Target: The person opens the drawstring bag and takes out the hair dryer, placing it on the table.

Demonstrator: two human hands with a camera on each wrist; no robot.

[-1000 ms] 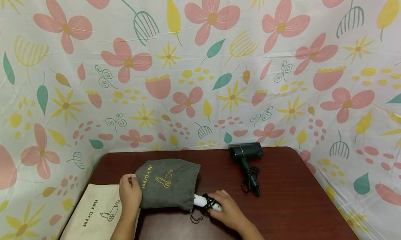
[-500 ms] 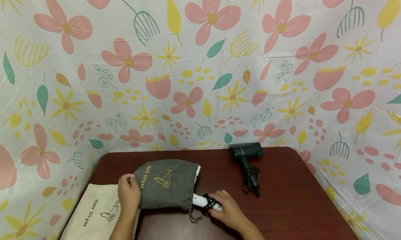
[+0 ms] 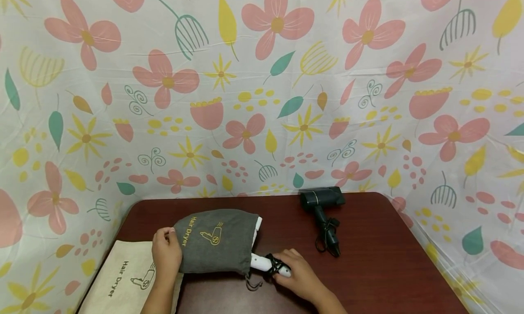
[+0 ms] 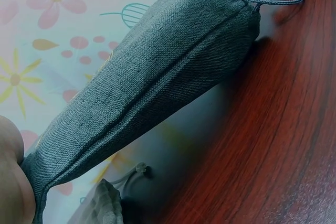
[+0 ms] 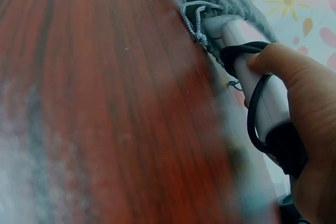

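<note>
A grey drawstring bag with yellow "Hair Dryer" lettering covers most of a white hair dryer. Out of its mouth come the dryer's handle, wrapped in black cord, and a white edge of its head. My left hand pinches the closed end of the bag; in the left wrist view the cloth is pulled taut from that hand. With thumb and fingers, my right hand grips the handle over the cord. The drawstring hangs loose at the mouth.
Under my left forearm lies a cream bag printed "Hair Dryer", on the left of the dark red wooden table. A black hair dryer with bundled cord lies at the back right. A flowered curtain borders the table behind and at the sides.
My left hand and the grey bag have shifted slightly left. The white dryer's head edge now shows at the bag's mouth. My right hand has stayed nearly in place.
</note>
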